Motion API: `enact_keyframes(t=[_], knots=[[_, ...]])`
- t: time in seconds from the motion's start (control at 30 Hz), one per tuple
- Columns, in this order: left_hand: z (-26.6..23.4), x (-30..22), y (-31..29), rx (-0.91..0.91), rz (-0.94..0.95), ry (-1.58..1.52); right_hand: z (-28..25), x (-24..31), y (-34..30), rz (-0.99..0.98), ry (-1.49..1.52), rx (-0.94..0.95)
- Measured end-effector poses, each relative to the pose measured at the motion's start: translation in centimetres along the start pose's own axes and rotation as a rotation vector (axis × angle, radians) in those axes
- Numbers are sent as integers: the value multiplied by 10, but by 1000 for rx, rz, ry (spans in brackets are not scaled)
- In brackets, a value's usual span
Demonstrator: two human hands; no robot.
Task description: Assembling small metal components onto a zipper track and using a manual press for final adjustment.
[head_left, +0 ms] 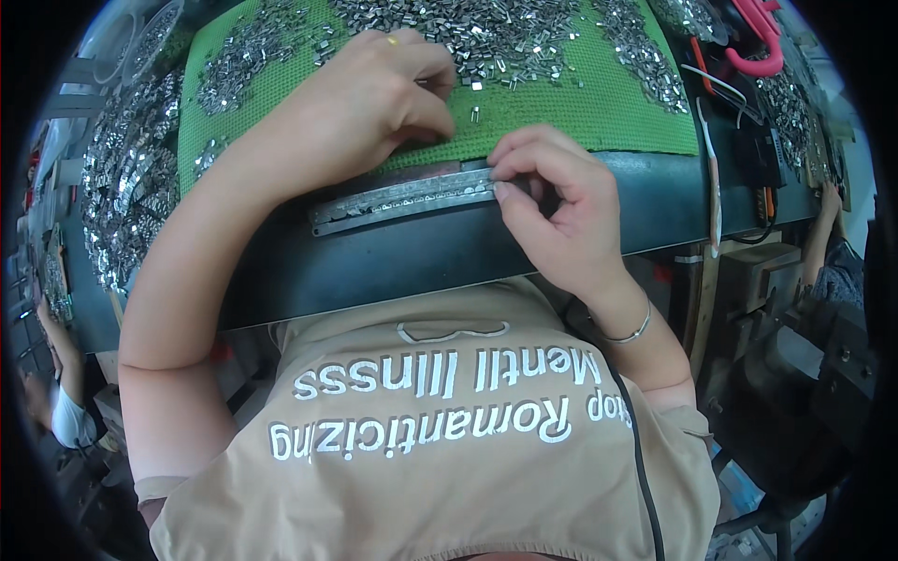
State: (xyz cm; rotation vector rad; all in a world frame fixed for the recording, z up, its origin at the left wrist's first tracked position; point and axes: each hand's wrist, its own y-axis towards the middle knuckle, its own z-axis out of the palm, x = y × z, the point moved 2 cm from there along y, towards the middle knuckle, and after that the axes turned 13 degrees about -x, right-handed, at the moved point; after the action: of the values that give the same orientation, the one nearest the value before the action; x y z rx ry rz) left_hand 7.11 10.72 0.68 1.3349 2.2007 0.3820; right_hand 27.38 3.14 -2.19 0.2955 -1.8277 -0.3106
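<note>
Fingers, right hand (566,210): bent, thumb and forefinger pinching the right end of the long, narrow, silver-grey metal strip (402,204).
Fingers, left hand (388,98): curled low over the mat at upper centre, well apart from the strip; I cannot tell whether they hold a piece.
Strip: centre of the frame, lying slightly slanted on the dark, smooth counter (374,271), just below the mat's near edge; a row of small bright shapes runs along it.
Mat: bright green, textured sheet (599,126) across the upper frame, bearing the scattered small, shiny, silver metal pieces (468,37).
Lone piece: one small silver metal bit (475,114), apart from the scatter, between the two hands.
Step in hand: apparently steadying the strip with the right while the left works near the loose pieces.
Next move calls for: judging by this layout, a delicate fingertip grip on any piece, and the strip kept flat and still.
</note>
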Motion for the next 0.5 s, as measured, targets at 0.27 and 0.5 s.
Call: enact_keyframes(t=[0.27, 0.5], knots=[[0, -23, 0, -117, -266, -87, -20, -5, 6, -55, 56, 278], [-2, -66, -26, -196, -699, -375, -36, -13, 13, -99, 84, 377]])
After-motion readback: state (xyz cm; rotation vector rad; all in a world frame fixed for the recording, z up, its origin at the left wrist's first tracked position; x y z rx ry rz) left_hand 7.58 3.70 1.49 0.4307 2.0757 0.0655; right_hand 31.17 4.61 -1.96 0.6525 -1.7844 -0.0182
